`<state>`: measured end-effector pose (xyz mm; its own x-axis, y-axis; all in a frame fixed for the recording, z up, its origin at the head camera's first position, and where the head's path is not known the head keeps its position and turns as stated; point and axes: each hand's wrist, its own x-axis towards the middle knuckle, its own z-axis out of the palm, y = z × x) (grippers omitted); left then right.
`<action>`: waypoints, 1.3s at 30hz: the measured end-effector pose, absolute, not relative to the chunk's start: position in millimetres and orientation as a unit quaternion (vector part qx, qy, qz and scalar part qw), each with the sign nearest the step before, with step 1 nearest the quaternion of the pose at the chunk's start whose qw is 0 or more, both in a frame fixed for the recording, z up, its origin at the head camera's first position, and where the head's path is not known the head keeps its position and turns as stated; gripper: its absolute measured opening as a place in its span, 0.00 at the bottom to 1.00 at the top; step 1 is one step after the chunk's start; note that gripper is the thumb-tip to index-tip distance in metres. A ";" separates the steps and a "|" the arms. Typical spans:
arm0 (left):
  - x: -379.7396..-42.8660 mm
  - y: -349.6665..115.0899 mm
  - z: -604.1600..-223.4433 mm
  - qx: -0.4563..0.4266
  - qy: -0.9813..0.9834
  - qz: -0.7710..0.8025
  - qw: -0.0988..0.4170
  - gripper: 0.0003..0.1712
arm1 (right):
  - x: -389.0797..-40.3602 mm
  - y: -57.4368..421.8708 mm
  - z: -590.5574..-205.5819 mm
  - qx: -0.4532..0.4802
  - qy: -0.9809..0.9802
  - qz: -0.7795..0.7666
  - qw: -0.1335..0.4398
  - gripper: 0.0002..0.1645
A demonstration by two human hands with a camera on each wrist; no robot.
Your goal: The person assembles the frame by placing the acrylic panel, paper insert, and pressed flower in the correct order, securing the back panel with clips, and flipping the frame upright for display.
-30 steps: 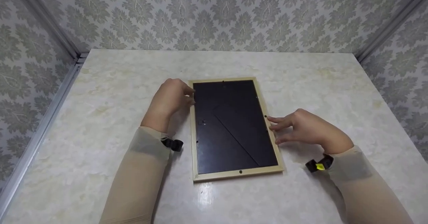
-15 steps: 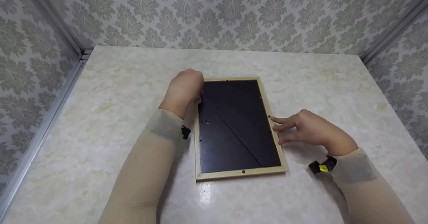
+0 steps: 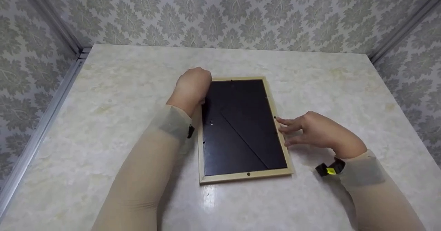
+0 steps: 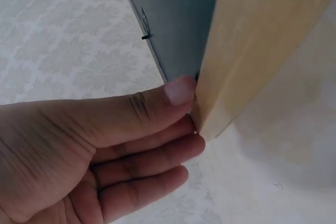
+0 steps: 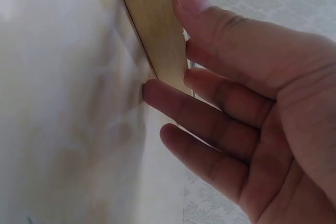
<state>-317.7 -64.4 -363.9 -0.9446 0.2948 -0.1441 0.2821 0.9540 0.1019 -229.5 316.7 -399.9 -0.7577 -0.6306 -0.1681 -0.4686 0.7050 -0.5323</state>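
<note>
A picture frame [image 3: 244, 127] lies face down on the table, its pale wooden border round a black backing board with a slanted stand flap. My left hand [image 3: 193, 88] is at the upper left part of the border, pinching it between thumb and fingertips. In the left wrist view the thumb [image 4: 181, 92] touches the inner edge of the wood near the corner; the index fingertip is partly hidden. My right hand [image 3: 315, 131] rests its extended fingertips against the right border, with the thumb [image 5: 194, 3] touching the wood in the right wrist view.
A marbled white table [image 3: 113, 120] bears the frame. Patterned wallpaper [image 3: 213, 17] covers the wall behind, and metal rails [image 3: 44, 117] run along the sides. Small dark tabs [image 4: 146, 36] stand along the backing's edge. Each wrist wears a black strapped device [image 3: 329, 169].
My left hand has moved up and to the right along the frame's left border and turned over its corner. The right hand keeps its place on the right border; the frame lies much the same.
</note>
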 end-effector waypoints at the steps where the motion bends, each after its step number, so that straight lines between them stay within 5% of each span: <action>1: -317.5 -68.9 -364.7 0.149 0.985 0.048 0.077 0.22 | -229.8 315.5 -399.4 -0.304 0.907 -0.234 0.171 0.30; 10: -286.7 -117.6 -395.4 0.167 0.963 0.190 0.095 0.10 | -222.0 300.9 -406.6 -0.327 0.911 -0.197 0.154 0.31; 17: -260.2 -141.7 -405.6 0.166 0.948 0.224 0.151 0.27 | -207.7 283.7 -403.8 -0.356 0.913 -0.147 0.132 0.31; 22: -256.5 -153.5 -400.3 0.179 0.930 0.240 0.214 0.59 | -207.0 278.2 -391.6 -0.336 0.923 -0.120 0.145 0.31; 28: -261.5 -142.2 -396.9 0.184 0.932 0.225 0.215 0.64 | -233.9 272.0 -371.5 -0.313 0.929 -0.140 0.137 0.24; 39: -266.0 -131.4 -393.6 0.156 0.946 0.202 0.201 0.75 | -326.6 217.1 -374.4 -0.301 0.911 -0.244 0.142 0.31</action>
<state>-266.0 -131.4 -393.6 -0.8712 0.3752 -0.3168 0.2133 0.8702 0.4441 -326.6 217.1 -374.4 -0.7787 -0.6172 -0.1127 -0.4781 0.7001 -0.5303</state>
